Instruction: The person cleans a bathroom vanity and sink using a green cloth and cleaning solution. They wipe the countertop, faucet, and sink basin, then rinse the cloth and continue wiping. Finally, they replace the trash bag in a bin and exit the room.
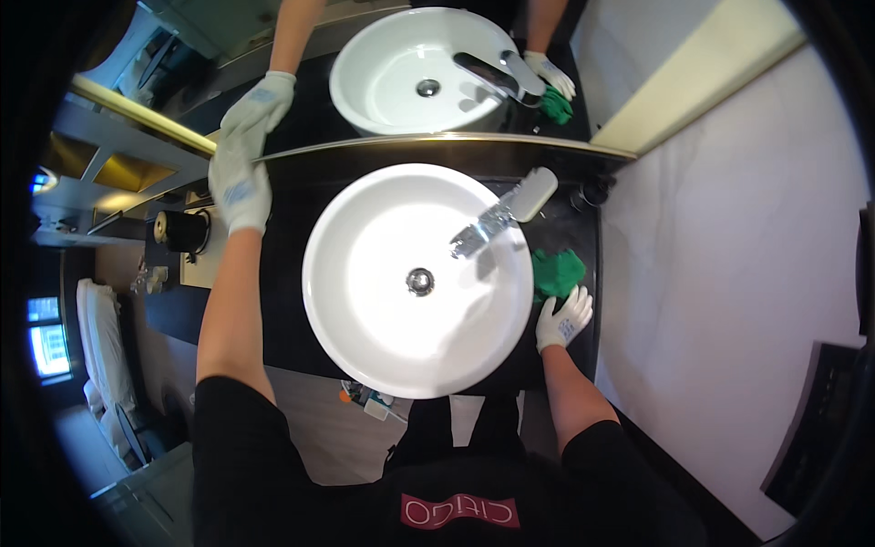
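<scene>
My left hand [240,191], in a white glove with blue print, reaches up to the lower left part of the mirror [321,82]. Its fingers meet their own reflection there, and their exact shape is blurred. My right hand [566,318], gloved the same way, rests palm down on the black countertop [519,362] with its fingers spread. Just beyond its fingertips lies a crumpled green cloth [559,272], beside the basin's right rim. Between my arms stands a round white vessel basin [328,321] with a metal drain [420,282]. A chrome faucet [492,222] extends over it from the back right.
A pale wall [683,239] borders the counter on the right. To the left, a black cylindrical container [181,231] stands on a light tray [195,268], with glasses [156,279] nearby. Small items [372,403] lie below the counter's front edge. Farther left is a bed [108,335].
</scene>
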### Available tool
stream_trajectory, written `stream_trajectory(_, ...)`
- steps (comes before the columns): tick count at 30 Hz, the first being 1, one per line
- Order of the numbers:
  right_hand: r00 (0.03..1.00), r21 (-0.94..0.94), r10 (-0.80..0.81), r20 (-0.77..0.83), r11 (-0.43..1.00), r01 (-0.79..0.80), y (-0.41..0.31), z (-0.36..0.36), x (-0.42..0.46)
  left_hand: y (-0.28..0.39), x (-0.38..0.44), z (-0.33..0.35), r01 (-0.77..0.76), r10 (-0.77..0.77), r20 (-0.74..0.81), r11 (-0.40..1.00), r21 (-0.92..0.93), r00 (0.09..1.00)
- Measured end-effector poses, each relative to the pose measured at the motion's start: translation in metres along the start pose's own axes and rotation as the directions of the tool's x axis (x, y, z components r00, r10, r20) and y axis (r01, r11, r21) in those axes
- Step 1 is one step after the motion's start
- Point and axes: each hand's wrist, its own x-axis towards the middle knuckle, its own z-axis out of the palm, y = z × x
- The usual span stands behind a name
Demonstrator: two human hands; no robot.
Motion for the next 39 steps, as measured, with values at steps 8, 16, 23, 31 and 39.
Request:
stream_trajectory(8, 0.777, 0.774, 0.217, 0.591, 0.117, -0.622, -0.055, -0.086, 0.185, 0.161, -0.256, -0.07, 0.923, -0.499, 0.784, 0.099, -0.372, 0.37)
stream_trajectory(16, 0.528, 0.533, 0.073, 0.846, -0.137, -0.835, -0.04, -0.056, 0.286, 0.245, -0.202, -0.126, 0.865, -0.675, 0.703, -0.196, -0.461, 0.222)
stream_trajectory(23, 0.629, 0.639, 0.114, 0.769, -0.125, -0.759, -0.03, -0.048, 0.283, 0.247, -0.223, -0.103, 0.6, -0.763, 0.646, -0.529, -0.6, -0.028)
stream_trajectory(31, 0.755, 0.744, -0.066, 0.652, -0.137, -0.654, -0.054, -0.117, 0.192, 0.217, -0.353, -0.053, 0.906, -0.859, 0.292, -0.383, 0.18, -0.421)
stream_trajectory(39, 0.379, 0.584, -0.618, 0.689, 0.783, 0.214, -0.238, -0.103, -0.027, 0.228, -0.336, -0.023, 0.66, -0.632, 0.243, -0.59, 0.465, -0.736)
